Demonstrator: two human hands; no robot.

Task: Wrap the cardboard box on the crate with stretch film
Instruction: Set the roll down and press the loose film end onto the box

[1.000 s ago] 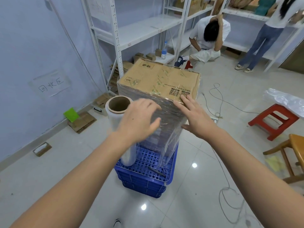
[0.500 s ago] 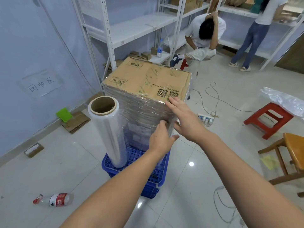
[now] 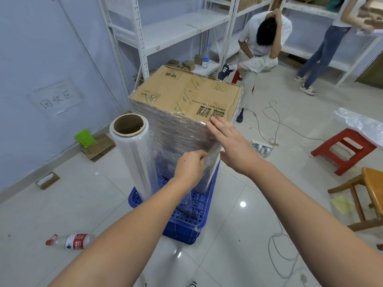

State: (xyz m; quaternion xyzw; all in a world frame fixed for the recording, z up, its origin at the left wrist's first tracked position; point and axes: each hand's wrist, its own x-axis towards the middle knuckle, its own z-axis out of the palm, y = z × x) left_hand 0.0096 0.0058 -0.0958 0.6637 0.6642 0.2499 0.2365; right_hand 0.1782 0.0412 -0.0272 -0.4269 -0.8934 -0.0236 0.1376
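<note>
Since a second ago the left hand (image 3: 191,165) has left the top of the roll and dropped to the near corner of the box, and the roll now stands fully exposed. From the left: a plastic bottle (image 3: 69,241) lies on the floor, well to the left of the left forearm. The roll of stretch film (image 3: 135,154) stands upright on the blue crate (image 3: 182,228), just left of the left hand. The left hand pinches a bunched edge of loose film (image 3: 213,156) at the box's near corner, fingers curled on it. The cardboard box (image 3: 186,94) stands on the crate beyond both hands, its sides already banded with film, its top bare. The right hand (image 3: 234,145) lies flat, fingers straight, pressing the film against the upper part of that same corner, gripping nothing. A red stool (image 3: 343,149) stands well to the right of the right hand.
</note>
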